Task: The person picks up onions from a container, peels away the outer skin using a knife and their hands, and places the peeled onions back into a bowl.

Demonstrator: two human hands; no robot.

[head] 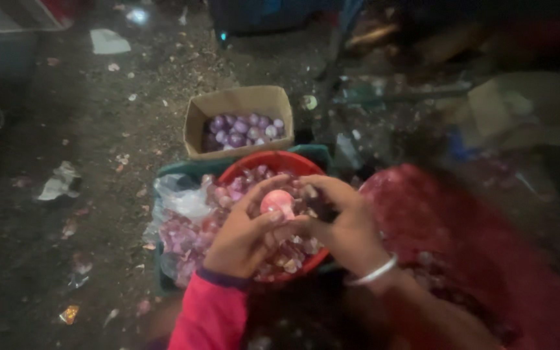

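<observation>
Hands (293,227) on onion (277,202), tan carton (238,104) beyond

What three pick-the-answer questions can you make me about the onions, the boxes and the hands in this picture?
1. Where is the cardboard box of peeled onions?
A. beyond the red bowl
B. on the person's lap
C. inside the red bowl

2. What colour is the bowl under the hands?
A. blue
B. red
C. white

3. What is happening with the pale onion?
A. it lies alone on the ground
B. it sits in the cardboard box
C. both hands hold it over the bowl

Answers:
1 A: the box sits on the ground farther from the person than the bowl.
2 B: its rim shows red.
3 C: the left hand and right hand meet around it above the bowl.
</observation>
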